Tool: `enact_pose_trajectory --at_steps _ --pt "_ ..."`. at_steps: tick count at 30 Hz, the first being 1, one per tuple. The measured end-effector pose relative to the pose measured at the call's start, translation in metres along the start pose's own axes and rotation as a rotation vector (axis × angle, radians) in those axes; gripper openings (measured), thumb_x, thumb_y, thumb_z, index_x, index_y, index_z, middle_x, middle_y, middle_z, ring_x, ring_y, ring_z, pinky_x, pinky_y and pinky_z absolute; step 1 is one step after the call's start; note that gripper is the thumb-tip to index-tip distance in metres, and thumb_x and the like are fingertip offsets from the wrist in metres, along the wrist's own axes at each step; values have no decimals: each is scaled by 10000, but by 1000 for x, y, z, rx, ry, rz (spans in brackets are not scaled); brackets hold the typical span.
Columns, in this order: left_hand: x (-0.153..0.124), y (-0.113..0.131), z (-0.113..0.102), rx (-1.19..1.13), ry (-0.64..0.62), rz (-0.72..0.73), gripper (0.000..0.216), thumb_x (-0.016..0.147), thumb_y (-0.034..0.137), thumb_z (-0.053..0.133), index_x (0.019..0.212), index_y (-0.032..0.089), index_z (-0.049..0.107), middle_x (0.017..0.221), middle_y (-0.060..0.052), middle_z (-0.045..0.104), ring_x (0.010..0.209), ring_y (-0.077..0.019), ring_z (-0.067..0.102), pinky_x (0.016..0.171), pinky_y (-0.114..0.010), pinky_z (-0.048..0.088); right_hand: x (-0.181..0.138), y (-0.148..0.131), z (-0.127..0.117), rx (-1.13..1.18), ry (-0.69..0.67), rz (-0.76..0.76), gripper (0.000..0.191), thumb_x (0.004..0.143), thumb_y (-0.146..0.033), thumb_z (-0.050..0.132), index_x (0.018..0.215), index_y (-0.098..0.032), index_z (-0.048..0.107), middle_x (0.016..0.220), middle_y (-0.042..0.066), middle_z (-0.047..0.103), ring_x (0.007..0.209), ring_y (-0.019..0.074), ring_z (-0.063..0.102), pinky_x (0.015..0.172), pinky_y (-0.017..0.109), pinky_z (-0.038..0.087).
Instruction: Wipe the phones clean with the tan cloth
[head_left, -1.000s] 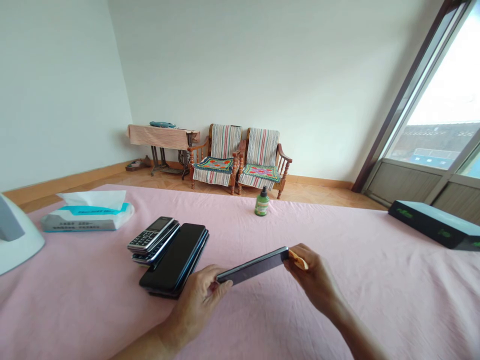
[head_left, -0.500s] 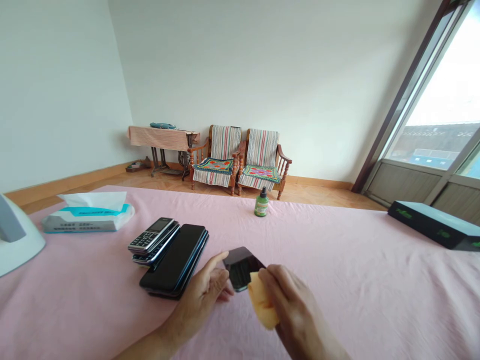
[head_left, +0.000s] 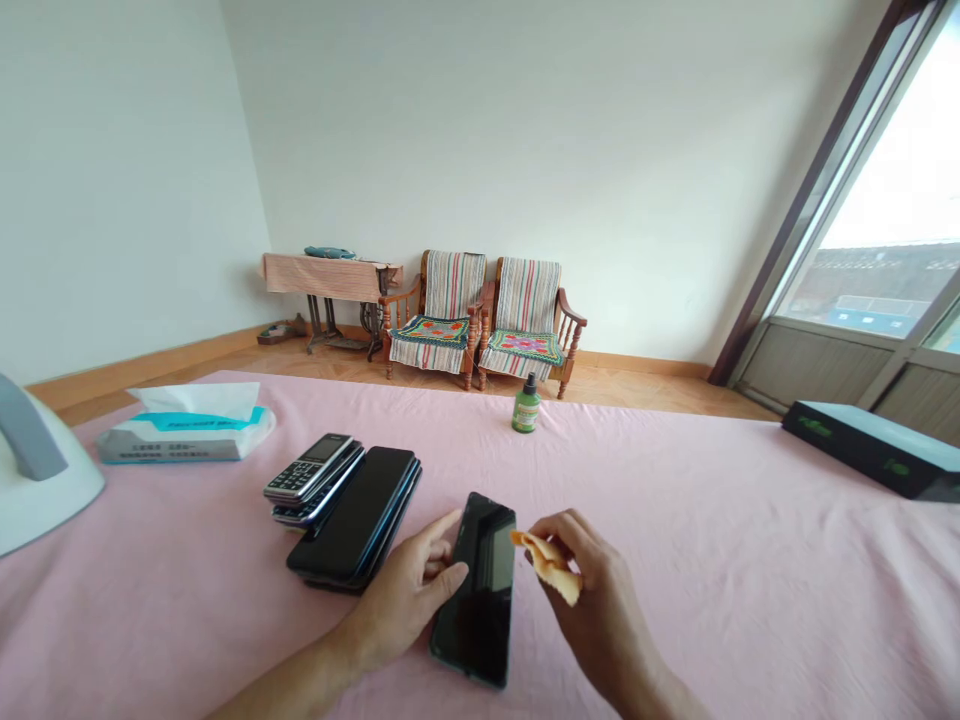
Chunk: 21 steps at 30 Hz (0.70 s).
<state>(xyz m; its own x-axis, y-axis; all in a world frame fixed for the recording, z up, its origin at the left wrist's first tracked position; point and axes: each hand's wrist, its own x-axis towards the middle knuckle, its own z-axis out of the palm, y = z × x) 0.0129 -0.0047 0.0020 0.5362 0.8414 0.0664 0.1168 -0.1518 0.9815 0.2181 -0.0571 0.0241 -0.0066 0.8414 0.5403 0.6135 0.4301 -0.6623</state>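
A black smartphone point(head_left: 480, 590) with a glossy, reflecting screen lies face up in front of me. My left hand point(head_left: 412, 580) grips it by the left edge, thumb on the rim of the screen and fingers along its side. To the right of the phone, my right hand point(head_left: 585, 570) pinches a folded yellow cloth point(head_left: 551, 568), which sits just off the phone's edge. Left of my left hand is a stack of smartphones point(head_left: 360, 515), black screen on top. Keypad phones point(head_left: 311, 470) are piled against that stack's left side.
A pink cloth point(head_left: 675, 520) covers the table. Toward its far edge stands a green spray bottle point(head_left: 526, 408). A tissue pack point(head_left: 187, 435) and a white-grey appliance point(head_left: 45, 480) are at the left, a black box point(head_left: 870, 450) at the far right. Two chairs point(head_left: 480, 310) stand beyond.
The phone has turned more upright in view, and its whole screen now shows. My right hand has moved with the cloth from the phone's surface to its right side.
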Motion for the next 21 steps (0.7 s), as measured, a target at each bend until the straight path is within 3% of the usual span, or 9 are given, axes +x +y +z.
enact_pose_trajectory --at_steps 6,9,12,16,21 --pt "-8 -5 12 231 77 44 553 868 348 575 1374 171 437 1071 -108 643 892 -217 633 782 -334 520 1 13 11 5 -28 27 193 769 -21 536 731 -194 611 765 19 596 677 142 584 593 222 421" --pt "-17 -1 21 393 110 90 567 842 338 619 1364 188 454 1188 -122 575 1041 -248 570 925 -382 456 0 14 15 22 -57 19 205 768 -15 534 758 -196 629 781 21 599 692 143 588 610 224 427" --pt "-25 11 27 446 55 97 629 771 340 706 1341 197 482 1225 -120 530 1158 -281 489 1019 -420 375 -1 16 17 -6 -80 22 187 775 -28 543 761 -190 636 772 22 597 680 142 580 605 226 419" --pt "-30 23 26 501 -57 112 675 615 331 830 1232 227 576 1140 -87 535 1082 -285 509 967 -410 417 -2 25 21 -50 -71 45 159 767 -41 564 749 -181 638 748 18 600 664 140 577 588 221 405" --pt "-33 21 23 591 -75 127 719 510 282 885 1170 210 610 1109 -70 532 1040 -278 514 936 -405 435 -1 33 23 -55 -73 81 185 751 -41 544 772 -180 664 747 19 607 678 144 582 607 228 415"
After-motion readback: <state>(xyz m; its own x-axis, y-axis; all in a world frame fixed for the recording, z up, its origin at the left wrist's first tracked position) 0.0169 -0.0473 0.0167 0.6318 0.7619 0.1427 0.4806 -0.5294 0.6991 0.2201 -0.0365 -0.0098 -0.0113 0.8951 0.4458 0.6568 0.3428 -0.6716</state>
